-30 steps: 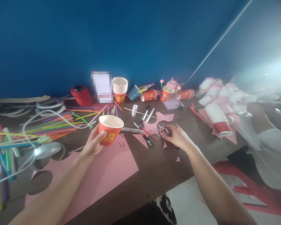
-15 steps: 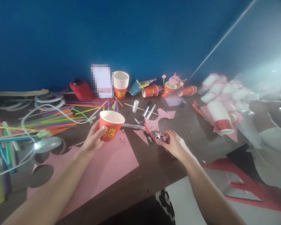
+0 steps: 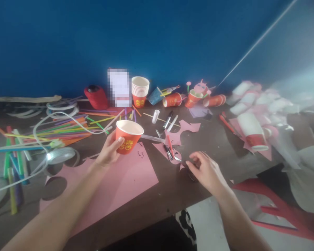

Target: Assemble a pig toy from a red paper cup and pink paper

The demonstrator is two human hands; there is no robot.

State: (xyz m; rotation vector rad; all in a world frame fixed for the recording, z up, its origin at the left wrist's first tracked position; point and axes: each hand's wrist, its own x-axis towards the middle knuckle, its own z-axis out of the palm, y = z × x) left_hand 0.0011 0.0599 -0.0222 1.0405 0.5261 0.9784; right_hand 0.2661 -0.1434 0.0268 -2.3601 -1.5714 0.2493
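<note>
One red-orange paper cup (image 3: 129,139), white inside and marked with yellow characters, was held mouth up and slightly tilted by the left hand (image 3: 110,148); its near wall was covered by the thumb, and its far side was wrapped by the other fingers. The cup was seen above the far edge of a large pink paper sheet (image 3: 120,188), apparently clear of the brown worktop (image 3: 157,205). One right hand (image 3: 209,172), bare: thumb and forefinger parted, the remaining fingers loosely curled, nothing seen to be gripped. One pair of metal-bladed, dark-handled scissors (image 3: 177,159) was noted just beside and partly below those fingertips, blades pointed away to the left; whether the handles were touched could not be told. Near the blades were listed a slim red stick (image 3: 169,143) and a black marker pen (image 3: 168,152). The step in hand was judged to be the holding of the cup by one side while the small tools were attended to by the other. For any pick by the right hand, a lower reach and a closing of thumb on forefinger were judged to be called for, with the cup held lightly against crushing.
</note>
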